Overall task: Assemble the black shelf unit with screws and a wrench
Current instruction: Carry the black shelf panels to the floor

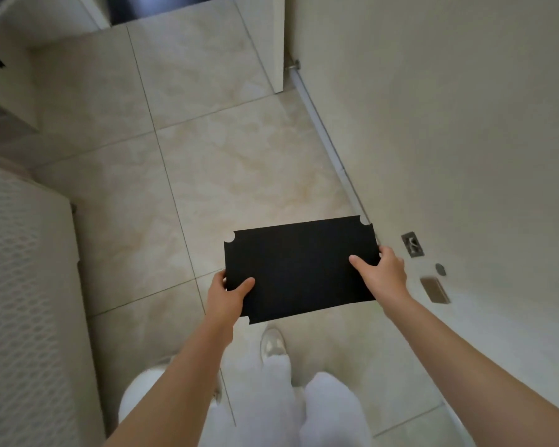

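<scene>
Above pale floor tiles (239,162), both hands, left (226,295) and right (386,271), are pinching the black shelf panel's (300,269) short edges; it is looking stiff, light, and easily steadied there.

Beige marbled floor tiles (239,162) with thin grout lines under me. Plain cream wall (449,108) on my right, pale baseboard (329,146) along it, metal door stopper (293,65) near the white door edge (279,43). White cabinet (23,301) at left.
</scene>
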